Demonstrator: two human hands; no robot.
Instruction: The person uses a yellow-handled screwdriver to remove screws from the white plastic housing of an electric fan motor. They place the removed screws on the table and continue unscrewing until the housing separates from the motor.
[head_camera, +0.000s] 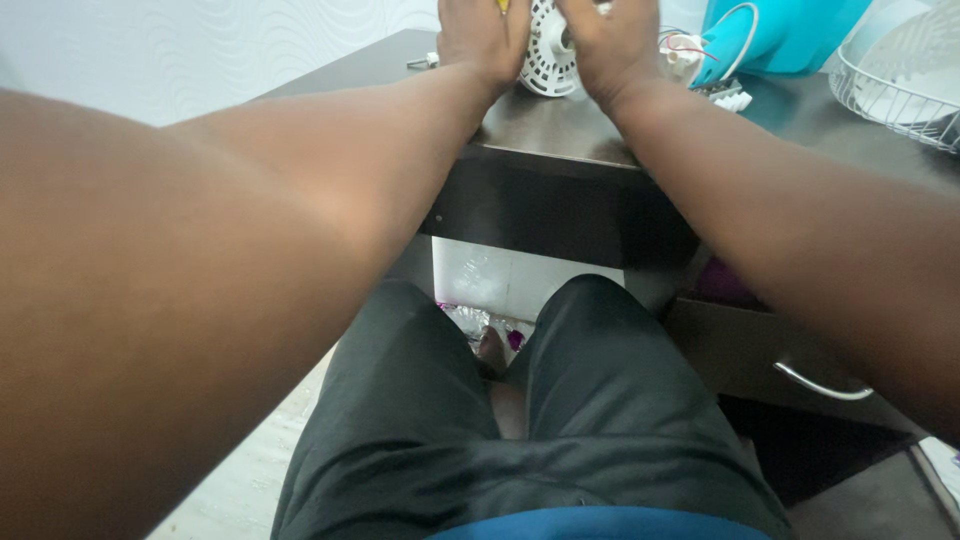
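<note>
The white vented housing (548, 55), a round plastic part with slots and small holes, sits on the dark desk (560, 125) at its near edge, squeezed between the two hands. It looks light and stiff, a moulded shell with thin ribs that would likely crack if pinched hard across the slots; the smooth plastic could slip, so the solid rim on either side seems the safest place to hold, which is where the palms press now. The left hand (482, 35) lies against the left side of the housing, fingers curled round it, though the tips run out of the top of the view, so how tightly they close I cannot tell; a bit of yellow (502, 5) shows just above those fingers. The right hand (610, 40) cups the right side in the same way, fingers bent over the rim, tips likewise cut off. Just right of the right fingers lie loose wires (690, 45) and a blue casing (785, 35); farther right stands a wire fan guard (895, 85)
</note>
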